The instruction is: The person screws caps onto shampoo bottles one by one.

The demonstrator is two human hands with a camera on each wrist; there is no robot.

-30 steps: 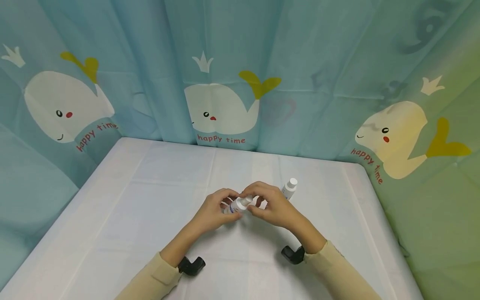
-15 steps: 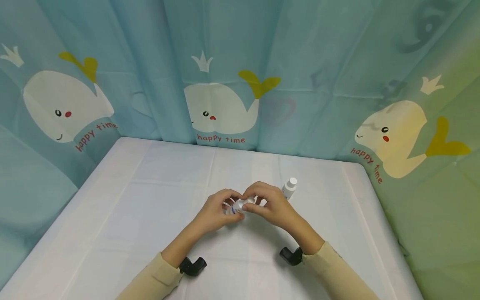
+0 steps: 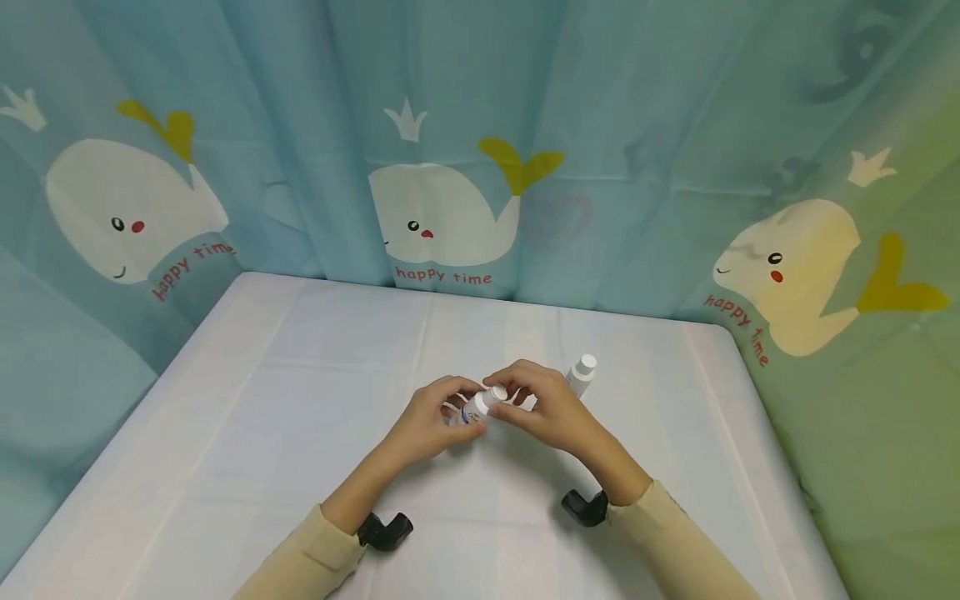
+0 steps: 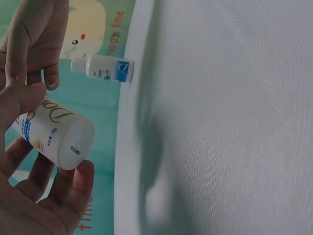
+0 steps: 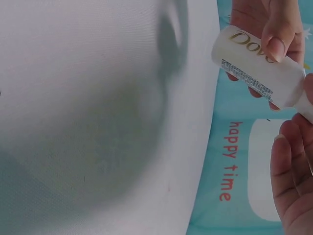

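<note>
Over the middle of the table, my left hand (image 3: 426, 423) holds a small white Dove bottle (image 3: 474, 409), tilted with its cap toward my right. In the left wrist view the bottle's round base and gold lettering (image 4: 56, 115) show between thumb and fingers. My right hand (image 3: 553, 410) has its thumb and index finger at either side of the white cap (image 3: 497, 394), pinching it; the right wrist view shows the cap partly hidden by these fingers. A second small white bottle (image 3: 581, 373), capped and upright, stands just beyond my right hand.
A white cloth covers the table (image 3: 315, 400). Behind it and along the sides hangs a blue-green curtain (image 3: 607, 225) printed with white whales. Black wrist mounts (image 3: 386, 532) sit on both forearms at the sleeve cuffs.
My right thumb and fingers shift around the cap, moving over it and then back so that more of its top shows. The left hand keeps its hold; the standing bottle stays put.
</note>
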